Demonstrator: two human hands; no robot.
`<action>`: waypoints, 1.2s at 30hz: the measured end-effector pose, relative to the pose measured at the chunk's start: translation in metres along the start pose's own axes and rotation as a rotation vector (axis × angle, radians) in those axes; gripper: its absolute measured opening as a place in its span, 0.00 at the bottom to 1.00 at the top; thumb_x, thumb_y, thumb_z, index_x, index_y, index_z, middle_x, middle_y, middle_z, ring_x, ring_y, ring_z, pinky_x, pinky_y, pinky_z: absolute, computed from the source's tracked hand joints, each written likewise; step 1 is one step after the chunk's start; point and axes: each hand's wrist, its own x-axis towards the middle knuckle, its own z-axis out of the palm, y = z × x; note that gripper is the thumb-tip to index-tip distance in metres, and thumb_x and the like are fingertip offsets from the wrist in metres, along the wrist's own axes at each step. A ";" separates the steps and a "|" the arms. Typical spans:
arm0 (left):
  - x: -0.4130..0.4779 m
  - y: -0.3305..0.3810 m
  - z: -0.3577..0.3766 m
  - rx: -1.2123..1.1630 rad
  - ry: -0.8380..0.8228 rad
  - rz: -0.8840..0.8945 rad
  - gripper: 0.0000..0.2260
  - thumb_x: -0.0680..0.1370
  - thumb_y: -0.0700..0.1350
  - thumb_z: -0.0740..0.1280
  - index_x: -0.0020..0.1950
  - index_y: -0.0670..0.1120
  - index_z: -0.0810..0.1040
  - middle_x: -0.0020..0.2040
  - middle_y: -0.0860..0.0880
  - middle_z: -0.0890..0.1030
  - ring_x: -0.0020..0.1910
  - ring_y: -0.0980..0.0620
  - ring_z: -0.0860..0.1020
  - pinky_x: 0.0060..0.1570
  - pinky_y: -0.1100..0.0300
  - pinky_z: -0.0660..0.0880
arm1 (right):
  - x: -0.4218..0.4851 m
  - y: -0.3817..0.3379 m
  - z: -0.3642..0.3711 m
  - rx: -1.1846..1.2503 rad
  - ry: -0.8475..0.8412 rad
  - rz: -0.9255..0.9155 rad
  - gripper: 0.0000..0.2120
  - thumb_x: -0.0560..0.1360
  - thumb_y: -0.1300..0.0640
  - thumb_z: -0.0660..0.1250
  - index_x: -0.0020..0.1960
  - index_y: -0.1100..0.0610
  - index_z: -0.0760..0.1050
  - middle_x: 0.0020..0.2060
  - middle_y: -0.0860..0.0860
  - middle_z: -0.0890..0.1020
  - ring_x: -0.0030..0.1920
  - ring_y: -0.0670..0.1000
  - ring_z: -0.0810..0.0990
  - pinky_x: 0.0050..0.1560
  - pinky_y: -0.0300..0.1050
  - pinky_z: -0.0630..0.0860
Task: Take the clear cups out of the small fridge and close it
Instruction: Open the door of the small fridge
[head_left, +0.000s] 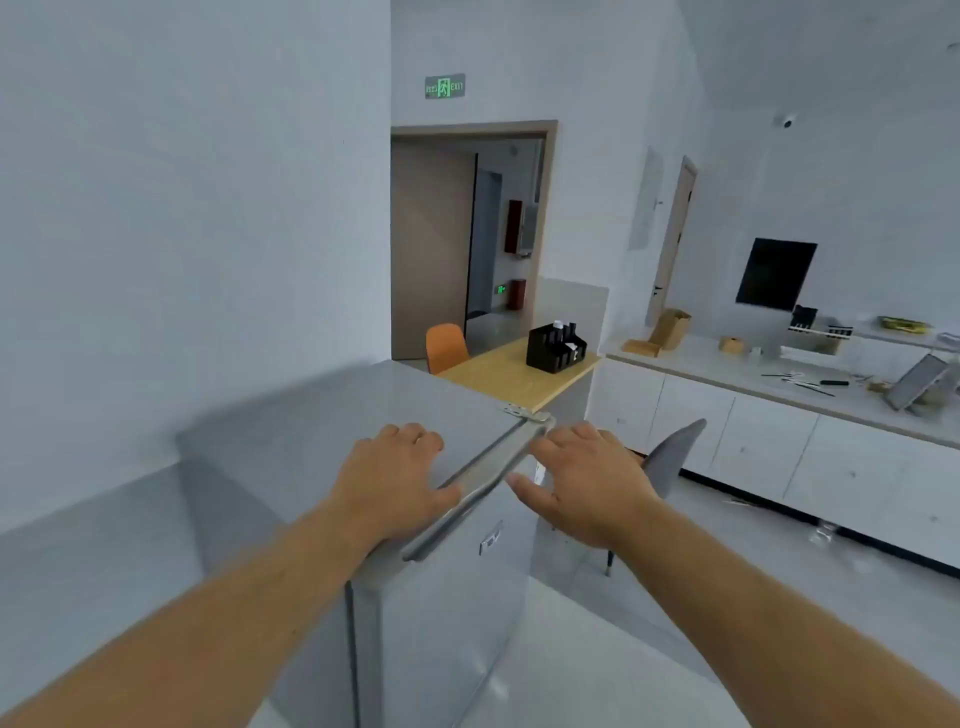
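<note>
The small grey fridge (322, 415) stands low in front of me against the white wall. Its door (447, 597) looks nearly shut, with a thin gap along the top edge. My left hand (395, 473) lies flat on the fridge top, its thumb touching the door's upper edge. My right hand (587, 478) hovers just in front of that edge, fingers spread and holding nothing. The inside of the fridge is hidden, and no clear cups are in sight.
A grey chair (672, 457) stands right behind my right hand. Beyond the fridge are a wooden table (519, 384) with a black organiser (555, 349) and an orange chair (445, 345). A white counter (727, 364) with cabinets runs along the right; pale floor lies below.
</note>
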 end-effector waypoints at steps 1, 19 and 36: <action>-0.004 -0.003 0.004 -0.008 -0.034 -0.008 0.36 0.72 0.74 0.53 0.70 0.53 0.73 0.67 0.52 0.76 0.63 0.48 0.73 0.58 0.48 0.74 | 0.002 -0.006 0.005 0.014 -0.016 -0.017 0.36 0.78 0.26 0.42 0.67 0.48 0.74 0.59 0.49 0.80 0.60 0.52 0.73 0.61 0.54 0.71; -0.004 -0.027 0.048 -0.232 -0.042 -0.106 0.20 0.78 0.62 0.60 0.66 0.54 0.75 0.65 0.51 0.79 0.63 0.48 0.73 0.60 0.50 0.72 | 0.007 -0.086 0.078 0.157 -0.065 -0.223 0.20 0.82 0.36 0.53 0.51 0.51 0.75 0.43 0.48 0.73 0.44 0.50 0.70 0.50 0.48 0.71; -0.005 -0.028 0.050 -0.253 -0.065 -0.126 0.18 0.79 0.61 0.60 0.66 0.57 0.75 0.67 0.53 0.78 0.63 0.49 0.73 0.58 0.49 0.73 | 0.003 -0.083 0.078 0.230 -0.054 -0.211 0.18 0.83 0.38 0.54 0.54 0.49 0.75 0.45 0.47 0.73 0.47 0.49 0.70 0.44 0.44 0.64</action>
